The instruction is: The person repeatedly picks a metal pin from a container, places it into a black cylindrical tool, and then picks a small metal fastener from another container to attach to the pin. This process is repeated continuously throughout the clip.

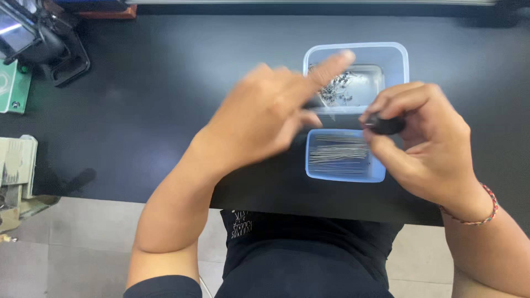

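My right hand [422, 140] is closed around a small black rounded part [385, 126], held just above the right edge of the nearer clear tray [316, 172] of thin metal pins. My left hand [273, 113] is blurred, raised over the black table to the left of both trays. Its index finger is stretched out toward the farther tray, its other fingers are curled, and I cannot tell whether they hold anything. The farther clear tray [398, 58] contains a heap of small dark metal pieces.
Both trays rest on a black table [165, 83]. A black device [47, 38] stands at the far left corner, with a green item [14, 88] beside it. A beige machine [16, 171] sits off the table's left edge, above the grey floor.
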